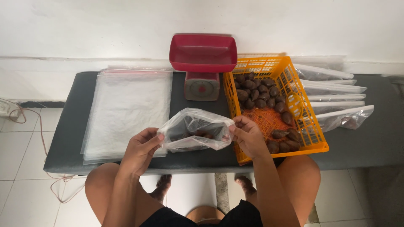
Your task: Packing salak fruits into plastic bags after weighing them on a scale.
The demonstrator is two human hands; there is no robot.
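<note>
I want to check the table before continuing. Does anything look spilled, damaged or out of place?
Nothing stands out. The brown round fruits lie inside the orange plastic basket, and both hands hold the clear plastic bag open over the dark bench.

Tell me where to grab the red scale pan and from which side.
Grip the red scale pan by its raised rim, probably one hand on each short end, coming from above. It sits open side up on the small scale, with the wall behind and the orange basket close on one side, so the top and front seem freest. Both hands now hold the clear bag.
</note>
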